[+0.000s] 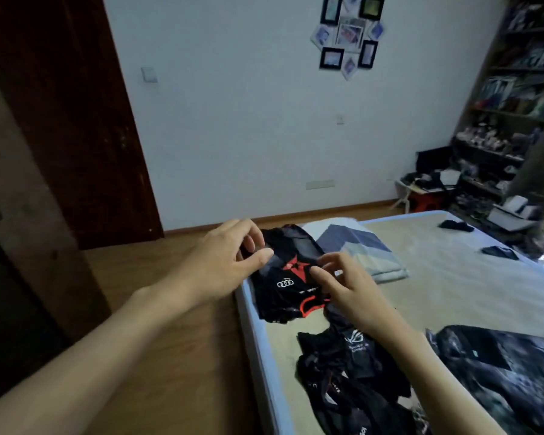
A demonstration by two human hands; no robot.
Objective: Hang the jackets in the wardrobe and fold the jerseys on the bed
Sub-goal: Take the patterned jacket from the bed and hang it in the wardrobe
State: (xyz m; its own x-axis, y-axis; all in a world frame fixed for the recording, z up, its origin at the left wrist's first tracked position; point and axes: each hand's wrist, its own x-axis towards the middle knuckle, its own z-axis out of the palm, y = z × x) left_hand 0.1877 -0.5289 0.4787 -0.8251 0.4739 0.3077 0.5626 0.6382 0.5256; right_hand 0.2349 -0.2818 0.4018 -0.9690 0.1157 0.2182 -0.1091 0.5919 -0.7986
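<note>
The left hand (223, 262) reaches over the bed's near corner with its fingers curled, thumb and fingertips pinching the upper left edge of a folded black jersey with a red star-like emblem, white ring logo and red-trimmed collar (285, 277). The right hand (349, 285) comes in from the lower right, fingers bent and spread, their tips pressing down on the jersey's right side beside the red emblem. The folded jersey lies at the corner of the bed (453, 277), whose beige cover has a pale blue border, and its lower edge with the red collar faces the person.

Just below it, toward the person, a loose heap of black jerseys with white lettering (349, 372) sprawls along the bed's left edge, partly under the right forearm. To the right of the heap lies a dark, glossy black jacket (500, 372), blurred. Just beyond the folded jersey rests a folded grey and pale blue quilt (358, 249). Two small dark items (456, 225) lie well apart near the bed's far side; what they are cannot be told.

Left of the bed is the brown wooden floor (176, 340), with a dark brown wooden door (76, 120) beyond. A cluster of framed pictures (347, 32) hangs on the white wall, and crowded shelves (515, 105) stand at the right.
</note>
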